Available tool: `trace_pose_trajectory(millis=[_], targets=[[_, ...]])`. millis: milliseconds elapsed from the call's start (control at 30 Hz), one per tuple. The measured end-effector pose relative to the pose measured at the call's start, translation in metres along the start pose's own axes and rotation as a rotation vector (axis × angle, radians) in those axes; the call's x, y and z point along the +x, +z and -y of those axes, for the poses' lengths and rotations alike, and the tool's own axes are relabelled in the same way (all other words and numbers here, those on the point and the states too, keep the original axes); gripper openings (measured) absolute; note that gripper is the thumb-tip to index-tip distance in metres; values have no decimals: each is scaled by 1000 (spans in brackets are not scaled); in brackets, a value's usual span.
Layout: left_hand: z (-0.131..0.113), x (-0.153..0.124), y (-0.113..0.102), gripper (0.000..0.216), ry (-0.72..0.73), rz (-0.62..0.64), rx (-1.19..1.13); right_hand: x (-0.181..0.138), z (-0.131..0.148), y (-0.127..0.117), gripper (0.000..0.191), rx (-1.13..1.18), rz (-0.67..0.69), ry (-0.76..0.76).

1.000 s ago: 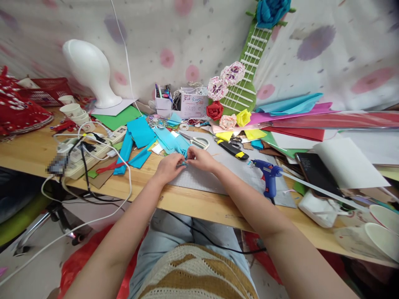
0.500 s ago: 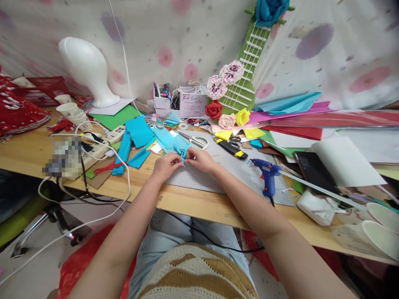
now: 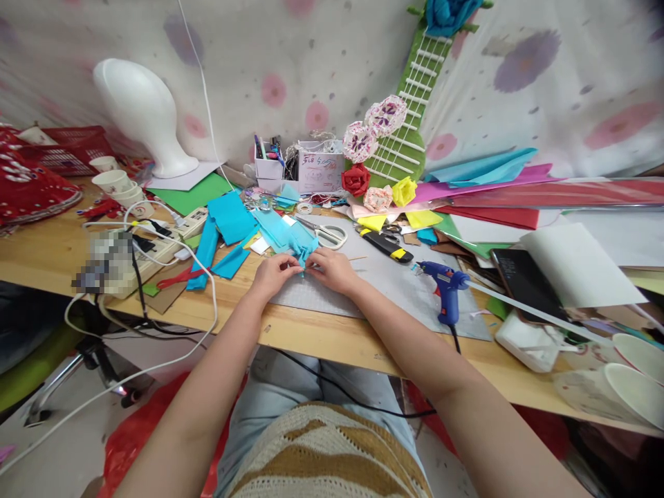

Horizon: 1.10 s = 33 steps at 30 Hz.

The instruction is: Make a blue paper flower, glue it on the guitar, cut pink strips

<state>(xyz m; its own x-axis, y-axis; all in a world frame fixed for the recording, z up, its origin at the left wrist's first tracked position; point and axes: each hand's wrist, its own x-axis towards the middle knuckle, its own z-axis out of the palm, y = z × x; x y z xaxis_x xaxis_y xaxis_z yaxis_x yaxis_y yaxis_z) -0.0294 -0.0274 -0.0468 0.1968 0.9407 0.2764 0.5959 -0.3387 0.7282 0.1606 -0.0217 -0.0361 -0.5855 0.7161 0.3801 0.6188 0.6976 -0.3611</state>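
Observation:
Close together over the front of the grey cutting mat (image 3: 337,297), my two hands pinch a piece of light blue crepe paper (image 3: 302,250) that is gathered and crumpled between them. My left hand (image 3: 276,275) has thumb and forefinger pressed together on its left side. On its right side my right hand (image 3: 332,268) is closed, fingertips nearly meeting those of the left. Much of the held paper is hidden by the fingers. Behind it lie flat light blue paper strips (image 3: 274,229) and a pair of scissors (image 3: 332,236). Darker blue paper pieces (image 3: 232,218) are to the left.
A blue glue gun (image 3: 445,287) stands on the mat's right side, its cord running off the front edge. A box cutter (image 3: 384,245) lies behind. A power strip (image 3: 155,252) with loose cables occupies the left; paper cups (image 3: 635,391) stand at the right edge.
My fingers have shifted slightly on the gathered paper, and my right hand has turned a little more over it. The view has moved slightly; the other things stay put.

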Motion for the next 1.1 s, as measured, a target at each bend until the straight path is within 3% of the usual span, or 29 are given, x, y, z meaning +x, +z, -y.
trace_pose_trajectory(millis=[133, 367, 733, 933, 1100], targets=[[-4, -3, -1, 19, 81, 14, 47, 0, -2, 2, 5, 0, -28, -26], [-3, -2, -1, 12, 56, -15, -18, 0, 1, 0, 7, -16, -35, -27], [-7, -2, -8, 17, 225, -34, 245, 0, 1, 4, 10, 16, -65, -2], [-9, -1, -7, 21, 219, -23, 299, -1, -3, 8, 6, 26, -75, -10], [-10, -3, -5, 16, 166, -48, 214, 0, -5, 8, 8, 36, -84, 5]])
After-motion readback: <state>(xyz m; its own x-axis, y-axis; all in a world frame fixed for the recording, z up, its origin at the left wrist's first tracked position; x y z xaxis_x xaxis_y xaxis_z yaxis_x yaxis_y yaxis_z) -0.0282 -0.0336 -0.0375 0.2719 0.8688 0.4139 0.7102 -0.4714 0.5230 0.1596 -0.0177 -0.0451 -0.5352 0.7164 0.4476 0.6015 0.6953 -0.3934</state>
